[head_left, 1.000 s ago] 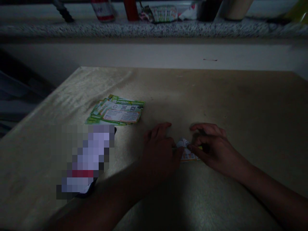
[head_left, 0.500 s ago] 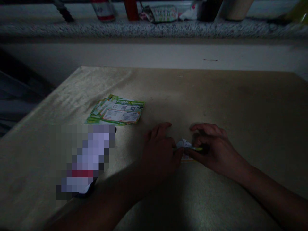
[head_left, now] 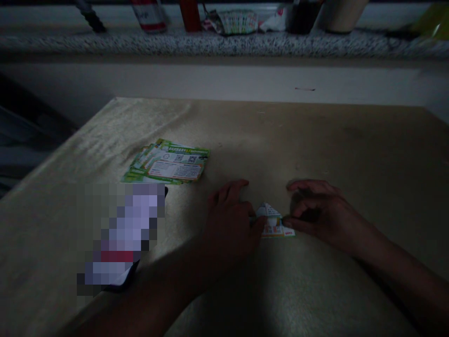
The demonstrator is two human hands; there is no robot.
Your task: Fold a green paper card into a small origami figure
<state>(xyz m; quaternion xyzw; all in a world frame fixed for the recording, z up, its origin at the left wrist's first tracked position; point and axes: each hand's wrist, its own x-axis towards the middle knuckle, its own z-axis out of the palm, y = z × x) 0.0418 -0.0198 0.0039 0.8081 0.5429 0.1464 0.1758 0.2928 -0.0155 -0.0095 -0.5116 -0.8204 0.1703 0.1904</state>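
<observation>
A small folded paper flyer [head_left: 274,230] lies on the table in front of me, with a pointed top and printed text and numbers along its lower strip. My left hand [head_left: 231,222] holds its left side between thumb and index finger, the other fingers stretched out on the table. At the paper's right edge, the thumb and curled index finger of my right hand [head_left: 321,213] are closed on the fold. The left end of the paper is hidden under my left hand.
A fanned stack of green and white flyers [head_left: 175,164] lies to the left. Nearer me is a phone [head_left: 126,234] with a blurred screen. Behind the table, a speckled stone ledge [head_left: 210,44] carries bottles, a crumpled wrapper [head_left: 238,22] and a beige container [head_left: 345,16].
My right hand has moved slightly right along the paper. The raised fold now lies flatter, and more of the printed lower strip shows. My left hand has stayed nearly still.
</observation>
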